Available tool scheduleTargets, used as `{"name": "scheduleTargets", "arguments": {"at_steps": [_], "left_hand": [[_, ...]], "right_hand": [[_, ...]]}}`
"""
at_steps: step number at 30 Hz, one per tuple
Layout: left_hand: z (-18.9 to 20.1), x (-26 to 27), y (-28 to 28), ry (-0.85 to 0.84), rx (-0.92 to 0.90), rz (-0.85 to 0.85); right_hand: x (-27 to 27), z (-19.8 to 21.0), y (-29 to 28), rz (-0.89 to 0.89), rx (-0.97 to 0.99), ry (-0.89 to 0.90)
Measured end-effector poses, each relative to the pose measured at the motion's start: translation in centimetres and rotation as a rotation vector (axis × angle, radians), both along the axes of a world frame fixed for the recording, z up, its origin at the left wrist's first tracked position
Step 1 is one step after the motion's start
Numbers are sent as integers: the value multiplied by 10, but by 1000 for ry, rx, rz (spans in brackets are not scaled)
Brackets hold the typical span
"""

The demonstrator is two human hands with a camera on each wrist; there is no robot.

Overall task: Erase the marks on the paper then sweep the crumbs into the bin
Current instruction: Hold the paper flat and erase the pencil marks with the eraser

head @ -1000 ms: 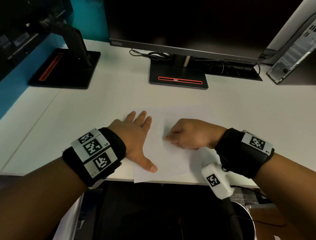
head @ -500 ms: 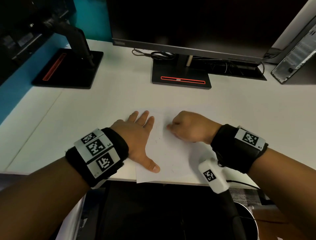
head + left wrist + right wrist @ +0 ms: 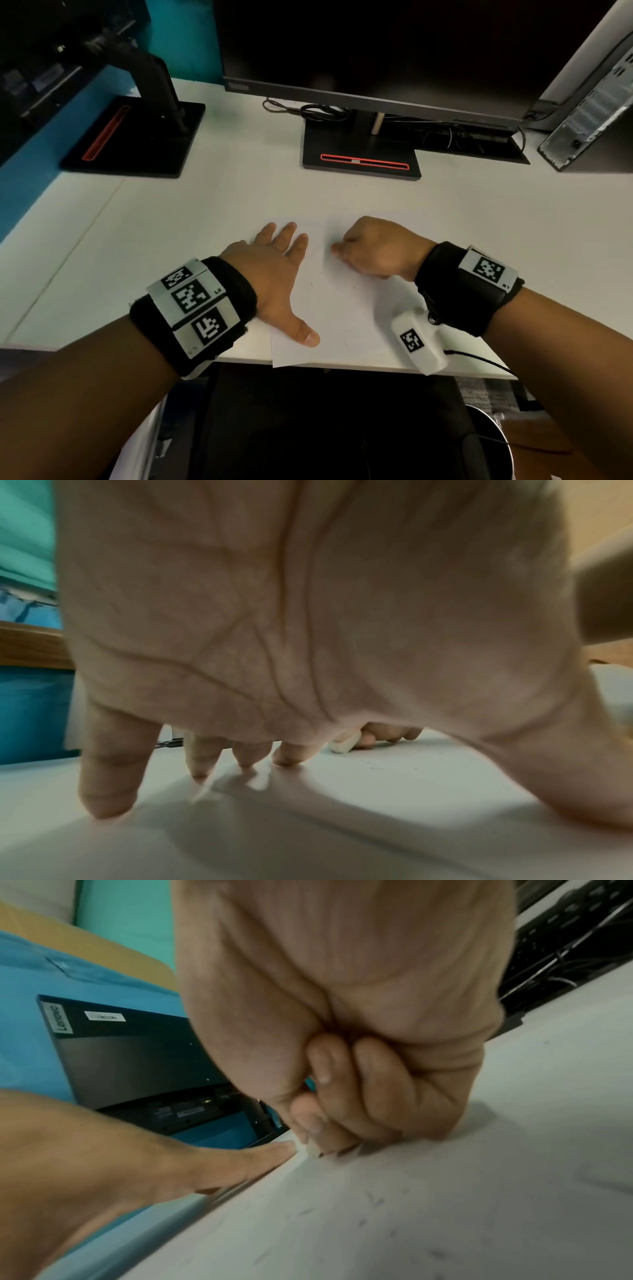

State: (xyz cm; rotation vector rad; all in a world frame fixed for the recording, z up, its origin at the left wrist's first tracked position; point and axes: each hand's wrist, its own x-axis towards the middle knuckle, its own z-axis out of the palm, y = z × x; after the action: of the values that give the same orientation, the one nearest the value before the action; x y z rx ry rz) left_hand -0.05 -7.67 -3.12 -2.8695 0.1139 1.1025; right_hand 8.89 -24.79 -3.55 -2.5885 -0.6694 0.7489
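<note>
A white sheet of paper (image 3: 339,308) lies at the desk's front edge, with faint pencil marks and dark eraser crumbs (image 3: 373,1199) scattered on it. My left hand (image 3: 274,270) lies flat on the sheet's left side, fingers spread and pressing it down. My right hand (image 3: 370,250) is curled in a fist over the sheet's upper middle and pinches a small white eraser (image 3: 344,744), whose tip (image 3: 313,1152) touches the paper. The round bin (image 3: 493,442) shows below the desk edge at the lower right, mostly hidden by my right arm.
A monitor on a black stand (image 3: 361,154) is behind the paper, a second stand (image 3: 133,137) at the back left, a computer case (image 3: 589,126) at the back right. Cables (image 3: 322,111) lie near the monitor base. A dark chair sits under the desk.
My right hand with the eraser has slid away from me up the paper, towards its far part. The left hand has stayed flat on the sheet.
</note>
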Motion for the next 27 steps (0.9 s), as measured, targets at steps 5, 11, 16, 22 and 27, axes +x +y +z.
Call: {"name": "scheduleTargets", "arguments": {"at_steps": [5, 11, 16, 22, 27], "left_hand": [[-1, -1, 1, -7, -17, 6], [1, -1, 1, -10, -8, 2], [0, 0, 0, -1, -8, 2], [-3, -1, 2, -16, -9, -2], [-2, -1, 1, -17, -6, -3]], "right_hand": [[-11, -3, 5, 120, -32, 110], [-6, -2, 6, 77, -2, 31], [0, -3, 5, 47, -3, 30], [-8, -2, 11, 187, -57, 46], [5, 0, 12, 83, -20, -76]]}}
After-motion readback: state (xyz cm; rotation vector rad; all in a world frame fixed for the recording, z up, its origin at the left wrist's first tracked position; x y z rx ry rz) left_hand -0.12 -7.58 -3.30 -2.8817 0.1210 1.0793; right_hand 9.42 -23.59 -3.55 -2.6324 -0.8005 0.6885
